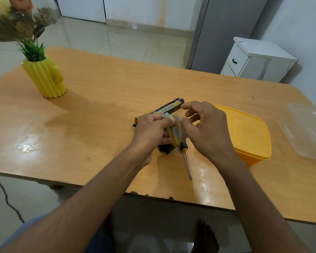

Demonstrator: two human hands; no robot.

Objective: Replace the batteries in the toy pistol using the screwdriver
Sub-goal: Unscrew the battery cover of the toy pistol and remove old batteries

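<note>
From the head camera, the toy pistol (169, 109) lay on the table (102, 99), near its front edge, with both of the person's hands bunched over its handle end. The left hand (151, 130) had its grip closed around the pistol's handle, steadying it, while the right hand (206, 125) pinched a pale, translucent yellowish piece (177, 133) between thumb and forefinger, its other fingers loosely spread above. That piece looked like the battery cover, a small screw head showing near its top, though I could not tell whether it was coming off or going back on. The screwdriver (186, 157) lay untouched just in front of the pistol, handle toward it and tip pointing at the table's edge. A yellow container (248, 136) sat just right of the pistol, a clear lid (305, 130) farther right, and a yellow vase (46, 77) well off to the left. No batteries were visible anywhere, so by my reckoning the job sat mid-way: cover loose, with the swap itself unconfirmed and the screw not yet driven home.
</note>
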